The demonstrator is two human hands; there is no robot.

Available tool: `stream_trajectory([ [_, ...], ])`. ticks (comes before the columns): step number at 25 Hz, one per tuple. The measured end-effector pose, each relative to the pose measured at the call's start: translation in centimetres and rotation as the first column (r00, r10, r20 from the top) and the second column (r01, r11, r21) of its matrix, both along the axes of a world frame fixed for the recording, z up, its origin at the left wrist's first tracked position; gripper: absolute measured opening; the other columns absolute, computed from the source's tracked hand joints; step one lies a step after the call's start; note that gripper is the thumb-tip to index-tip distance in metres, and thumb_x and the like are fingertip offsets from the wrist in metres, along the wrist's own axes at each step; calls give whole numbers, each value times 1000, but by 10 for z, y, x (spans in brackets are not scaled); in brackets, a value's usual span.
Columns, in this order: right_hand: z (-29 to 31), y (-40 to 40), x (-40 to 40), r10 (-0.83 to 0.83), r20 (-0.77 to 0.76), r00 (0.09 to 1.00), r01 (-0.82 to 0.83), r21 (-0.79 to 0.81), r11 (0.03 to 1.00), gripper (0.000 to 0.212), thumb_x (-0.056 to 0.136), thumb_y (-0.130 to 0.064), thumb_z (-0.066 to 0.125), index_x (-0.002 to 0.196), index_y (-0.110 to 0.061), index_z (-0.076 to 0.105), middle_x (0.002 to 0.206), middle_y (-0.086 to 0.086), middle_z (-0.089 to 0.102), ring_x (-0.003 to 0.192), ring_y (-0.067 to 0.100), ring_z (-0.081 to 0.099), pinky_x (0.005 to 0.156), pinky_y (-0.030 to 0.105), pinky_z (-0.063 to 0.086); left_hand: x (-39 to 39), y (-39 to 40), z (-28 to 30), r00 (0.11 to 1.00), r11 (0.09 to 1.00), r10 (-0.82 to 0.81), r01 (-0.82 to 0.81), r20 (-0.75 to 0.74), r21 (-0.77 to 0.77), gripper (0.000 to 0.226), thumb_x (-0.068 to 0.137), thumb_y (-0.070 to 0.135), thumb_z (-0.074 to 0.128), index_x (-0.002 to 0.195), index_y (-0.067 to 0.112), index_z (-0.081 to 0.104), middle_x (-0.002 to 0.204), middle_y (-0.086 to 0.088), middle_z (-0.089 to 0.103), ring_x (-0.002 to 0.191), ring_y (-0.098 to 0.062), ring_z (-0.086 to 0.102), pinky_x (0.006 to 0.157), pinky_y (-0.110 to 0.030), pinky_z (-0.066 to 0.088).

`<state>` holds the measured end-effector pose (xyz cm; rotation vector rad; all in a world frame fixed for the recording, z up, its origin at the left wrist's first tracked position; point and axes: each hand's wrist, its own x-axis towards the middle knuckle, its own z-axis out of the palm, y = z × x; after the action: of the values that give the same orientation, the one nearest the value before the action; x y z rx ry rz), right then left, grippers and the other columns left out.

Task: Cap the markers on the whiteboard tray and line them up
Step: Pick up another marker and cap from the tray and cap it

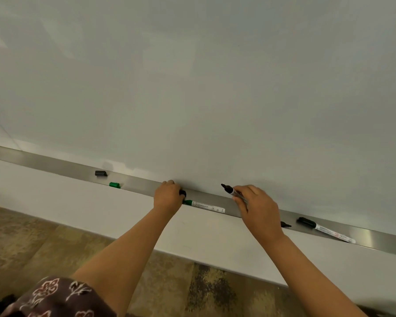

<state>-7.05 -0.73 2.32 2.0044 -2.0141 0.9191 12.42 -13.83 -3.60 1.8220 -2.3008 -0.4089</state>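
A long metal tray (44, 159) runs under the whiteboard. My right hand (258, 208) grips an uncapped black marker (228, 189), tip pointing up-left above the tray. My left hand (167, 196) is closed on a black cap (183, 193) at the tray. Beside it lies a green marker (206, 206) with a white barrel, its tip end hidden by my left hand. A loose black cap (100, 173) and a loose green cap (114, 184) rest further left. To the right sit another uncapped black tip (285, 224), mostly hidden behind my wrist, and a capped black marker (325, 229).
The whiteboard (192, 88) fills the upper view. Below the tray is a white wall band (78, 207), then patterned carpet (44, 248). A floral sleeve (55, 298) shows at the bottom left.
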Motion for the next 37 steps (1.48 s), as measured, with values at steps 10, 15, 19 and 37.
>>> stream_trajectory([
  [10, 4, 5, 12, -59, 378, 924, 6, 141, 990, 18, 90, -20, 58, 106, -15, 64, 97, -2, 67, 84, 11, 60, 68, 13, 43, -11, 18, 50, 233, 816, 559, 15, -796, 578, 4, 87, 18, 60, 89, 14, 59, 85, -1, 68, 79, -17, 60, 66, -27, 45],
  [15, 6, 2, 46, -46, 599, 799, -182, 315, 932, 15, 90, -21, 57, 103, -18, 65, 84, -5, 64, 79, 15, 65, 66, 21, 48, -17, 38, 82, -57, 705, 673, 348, -737, 617, 14, 91, 27, 52, 78, 24, 58, 86, 6, 74, 90, -15, 65, 81, -33, 43],
  [19, 11, -1, 51, -55, 588, 807, -199, 358, 912, 14, 89, -24, 58, 99, -20, 68, 77, -6, 64, 76, 17, 67, 69, 26, 50, -22, 48, 89, -41, 706, 668, 352, -743, 615, 15, 92, 25, 52, 79, 21, 58, 95, 1, 71, 92, -19, 64, 95, -38, 42],
  [37, 28, 7, 35, -133, 691, 711, -121, 307, 944, 28, 86, -22, 64, 111, -24, 52, 77, -8, 62, 65, -1, 58, 38, 7, 43, -47, 66, 92, 204, 809, 463, 300, -862, 505, 10, 85, 24, 61, 91, 15, 62, 91, -1, 77, 93, -24, 66, 96, -45, 47],
])
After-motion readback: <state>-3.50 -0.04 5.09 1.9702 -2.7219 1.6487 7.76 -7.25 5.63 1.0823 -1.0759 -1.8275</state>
